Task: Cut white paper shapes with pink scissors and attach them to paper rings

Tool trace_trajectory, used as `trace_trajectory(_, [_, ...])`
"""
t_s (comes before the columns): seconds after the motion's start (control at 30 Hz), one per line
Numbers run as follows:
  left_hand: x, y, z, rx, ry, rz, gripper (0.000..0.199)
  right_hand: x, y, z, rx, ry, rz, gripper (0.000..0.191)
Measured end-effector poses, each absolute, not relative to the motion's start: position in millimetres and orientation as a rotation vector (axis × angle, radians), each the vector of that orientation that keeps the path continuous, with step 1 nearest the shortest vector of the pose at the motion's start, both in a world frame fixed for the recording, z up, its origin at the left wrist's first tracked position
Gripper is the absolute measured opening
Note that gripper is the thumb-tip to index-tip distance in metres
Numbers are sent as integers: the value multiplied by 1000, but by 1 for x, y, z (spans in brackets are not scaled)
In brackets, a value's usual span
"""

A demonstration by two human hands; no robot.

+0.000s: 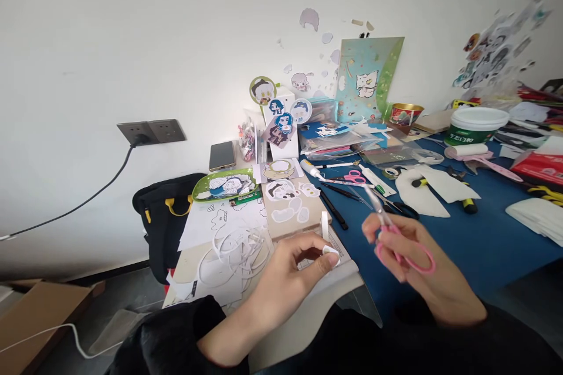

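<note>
Between the thumb and fingers of my left hand [299, 269] is a small white paper piece [331, 254]. A narrow white paper strip [324, 225] stands up just behind it. My right hand [411, 255] is wrapped round a pair of scissors with pink handles [421, 261], raised above the blue table, blades pointing up and to the left. The blades are apart from the paper. Under my left hand lies an open book [347, 263]. Curled white paper offcuts [237, 255] are heaped to the left of that hand.
A green tray [199, 188] of paper cutouts and a phone [222, 156] are at the left back. Pink-handled scissors [354, 176], a glue bottle [309, 169] and black tweezers [334, 208] lie on the blue table [479, 258]. A white tub [477, 126] stands at the right.
</note>
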State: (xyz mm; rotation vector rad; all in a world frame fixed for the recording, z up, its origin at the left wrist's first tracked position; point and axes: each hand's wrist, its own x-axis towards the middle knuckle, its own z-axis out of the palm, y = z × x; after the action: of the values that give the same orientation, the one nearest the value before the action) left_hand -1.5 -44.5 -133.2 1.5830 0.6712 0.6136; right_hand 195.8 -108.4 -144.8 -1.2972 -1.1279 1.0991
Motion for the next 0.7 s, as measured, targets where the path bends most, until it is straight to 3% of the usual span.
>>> trace_trajectory(0.17, [-2,-43,-135,1547,669,606,20,220,-101,-161,-1960,-1366,60,31])
trace_trajectory(0.23, [-2,-43,-134,1537,659,599,22,228,-96,-173,-2065,-1549,-56,27])
trace_trajectory(0.33, [-2,-42,-132,1497,645,591,22,237,-91,-184,-2076,-1541,245,26])
trace_trajectory(0.47, [-1,-40,-131,1462,660,600,22,238,-98,-179,-1920,-1306,713,49])
trace_trajectory(0.6, [0,-40,-134,1537,655,629,20,209,-113,-161,-1724,-1289,685,25])
trace_trajectory(0.7, [1,-40,-137,1635,614,669,14,179,-112,-150,-1489,-1365,849,29])
